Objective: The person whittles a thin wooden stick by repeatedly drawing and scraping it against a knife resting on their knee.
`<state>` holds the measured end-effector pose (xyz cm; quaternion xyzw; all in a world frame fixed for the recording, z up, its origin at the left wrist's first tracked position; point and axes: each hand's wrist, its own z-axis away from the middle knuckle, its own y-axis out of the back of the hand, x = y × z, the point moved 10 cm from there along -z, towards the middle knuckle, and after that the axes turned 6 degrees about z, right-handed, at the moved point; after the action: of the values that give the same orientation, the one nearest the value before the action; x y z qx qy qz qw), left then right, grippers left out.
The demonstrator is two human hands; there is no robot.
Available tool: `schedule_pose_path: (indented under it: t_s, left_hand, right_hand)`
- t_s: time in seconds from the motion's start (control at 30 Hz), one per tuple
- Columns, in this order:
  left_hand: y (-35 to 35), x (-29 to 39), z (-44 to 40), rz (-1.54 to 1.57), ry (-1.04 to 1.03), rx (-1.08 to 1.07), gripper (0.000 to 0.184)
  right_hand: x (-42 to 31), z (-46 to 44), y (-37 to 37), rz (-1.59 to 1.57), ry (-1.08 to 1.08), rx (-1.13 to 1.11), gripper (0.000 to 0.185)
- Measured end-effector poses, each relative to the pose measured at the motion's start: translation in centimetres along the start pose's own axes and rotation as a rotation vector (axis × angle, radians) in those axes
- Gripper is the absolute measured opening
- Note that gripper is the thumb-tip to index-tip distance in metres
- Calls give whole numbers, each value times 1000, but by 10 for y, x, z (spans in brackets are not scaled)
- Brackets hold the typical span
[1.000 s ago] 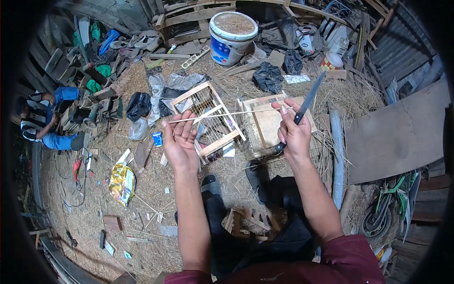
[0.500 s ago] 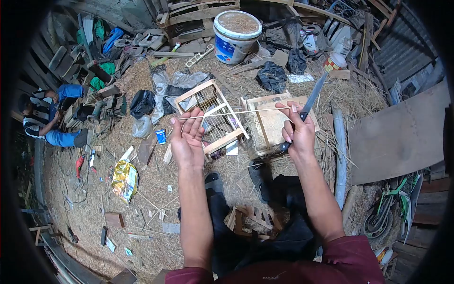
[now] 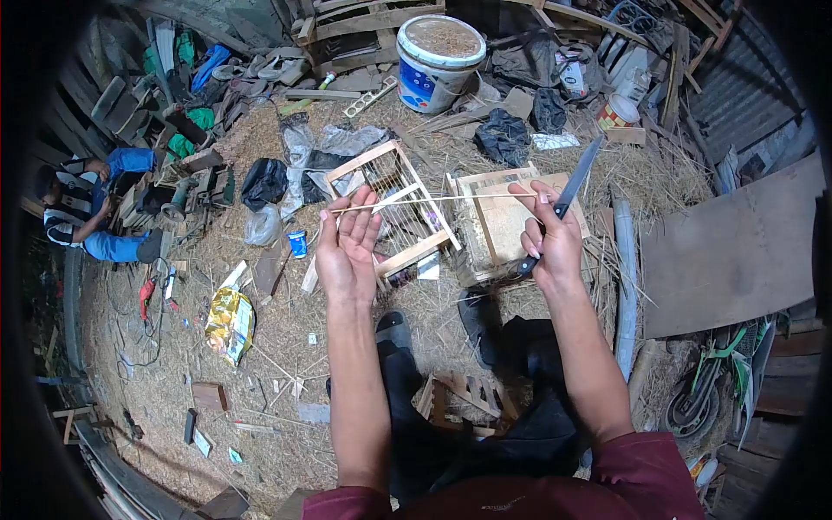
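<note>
The stick [image 3: 433, 199] is up in the air, nearly level, over a floor [image 3: 173, 381] strewn with straw and shavings. At the right a flat board [image 3: 737, 247] leans, with part of a motorbike [image 3: 702, 381] below its lower edge. At the far left a co-worker [image 3: 87, 208] in blue trousers sits low beside a heap of odds and ends. A grey pole [image 3: 624, 269] lies between the board and the box [image 3: 511, 227]. The bucket [image 3: 420, 87], white and blue, stands upright at the back, filled near its rim with something brown. In the middle, a barred wooden frame [image 3: 414, 252] lies at a slant just left of the box; seen from above, the stick crosses in front of both. A gold foil bag [image 3: 230, 325] lies on the floor left of the frame, and a red drill [image 3: 146, 295] farther left. The knife [image 3: 579, 178] points up and away, its dark handle gripped in the right hand [image 3: 555, 247], whose thumb and forefinger also pinch one end of the stick. The left hand [image 3: 351, 251] is palm up, fingers loosely curved; the stick's other end meets its thumb tip and crosses its fingers, but whether they clamp it I cannot tell. A small blue cup [image 3: 297, 243] lies near that hand, on the floor.
</note>
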<state>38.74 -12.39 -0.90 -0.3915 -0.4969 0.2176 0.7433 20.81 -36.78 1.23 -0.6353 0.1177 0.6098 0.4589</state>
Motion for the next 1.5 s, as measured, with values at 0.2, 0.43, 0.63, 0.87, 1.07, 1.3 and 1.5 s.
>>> schedule_pose_path:
  t_s: [0.2,0.43,0.63,0.87,1.07,1.3,1.5]
  left_hand:
    - [1,-3,0,85,56,-44,28]
    - [4,-1,0,93,52,-60,26]
    - [2,1,0,104,42,-108,27]
    - [0,4,1,74,23,-142,26]
    - [2,3,0,54,19,-120,26]
    - [9,1,-3,42,22,-73,27]
    - [9,-3,-4,127,53,-69,28]
  right_hand:
    - [4,-1,2,-16,-7,-13,21]
    - [0,2,0,-11,12,-6,21]
    - [-1,4,-2,-27,26,-12,22]
    - [-1,5,-2,-29,26,-26,22]
    - [-2,5,-3,-37,33,-52,20]
    - [-2,6,-4,-48,34,-68,20]
    - [-4,8,-6,-21,42,-62,19]
